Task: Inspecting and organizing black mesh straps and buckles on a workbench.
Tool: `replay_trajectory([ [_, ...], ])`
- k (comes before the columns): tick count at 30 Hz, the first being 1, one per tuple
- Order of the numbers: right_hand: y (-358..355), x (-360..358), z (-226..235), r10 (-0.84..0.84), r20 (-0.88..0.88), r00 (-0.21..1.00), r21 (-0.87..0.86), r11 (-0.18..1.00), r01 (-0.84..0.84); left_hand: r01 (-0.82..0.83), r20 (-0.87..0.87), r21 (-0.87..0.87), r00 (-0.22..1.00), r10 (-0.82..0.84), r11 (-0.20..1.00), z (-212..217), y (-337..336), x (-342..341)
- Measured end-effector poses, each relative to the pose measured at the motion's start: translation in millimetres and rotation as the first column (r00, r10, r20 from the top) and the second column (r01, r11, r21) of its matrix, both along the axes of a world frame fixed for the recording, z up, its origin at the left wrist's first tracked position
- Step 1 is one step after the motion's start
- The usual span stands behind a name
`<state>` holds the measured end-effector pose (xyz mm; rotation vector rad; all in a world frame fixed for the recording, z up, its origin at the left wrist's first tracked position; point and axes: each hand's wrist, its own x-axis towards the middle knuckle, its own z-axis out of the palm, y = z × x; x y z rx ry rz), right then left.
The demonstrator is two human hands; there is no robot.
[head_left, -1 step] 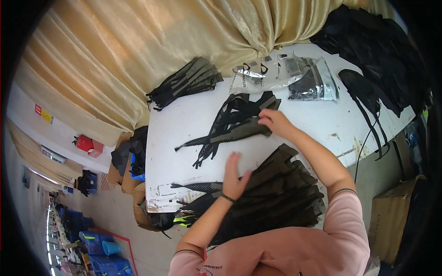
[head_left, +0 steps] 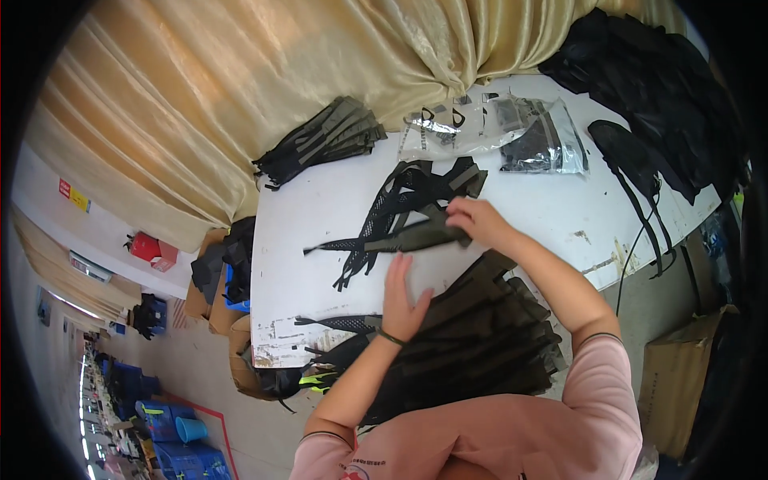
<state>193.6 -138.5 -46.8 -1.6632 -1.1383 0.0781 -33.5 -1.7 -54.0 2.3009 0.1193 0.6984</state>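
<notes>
Pinching the olive-green strap piece point(head_left: 416, 237) with our right hand point(head_left: 474, 221), we are holding it just above the white desk point(head_left: 320, 216), its far end lying across the black mesh straps point(head_left: 400, 204). Our left hand point(head_left: 402, 300) is lying open, fingers spread, flat on the desk at the edge of the dark stack of cut pieces point(head_left: 472, 336) nearest us. Farther out, a fanned bundle of straps point(head_left: 324, 142) and clear plastic bags point(head_left: 496, 124) are sitting by the beige curtain point(head_left: 240, 88).
</notes>
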Motion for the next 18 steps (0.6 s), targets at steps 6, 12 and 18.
replay_trajectory([
  [6,-44,-94,55,0.075,-0.241,0.968,-0.154,0.981,-0.115,0.137,-0.133,-0.207,0.977,-0.167,0.969,31,-9,36],
  [12,-56,-123,53,-0.192,0.432,0.881,-0.2,0.932,0.302,0.126,-0.152,-0.691,0.937,-0.314,0.711,28,-24,40],
  [18,-57,-117,42,-0.118,0.457,0.881,-0.314,0.906,0.284,0.093,-0.196,-0.692,0.93,-0.31,0.716,31,-22,27],
])
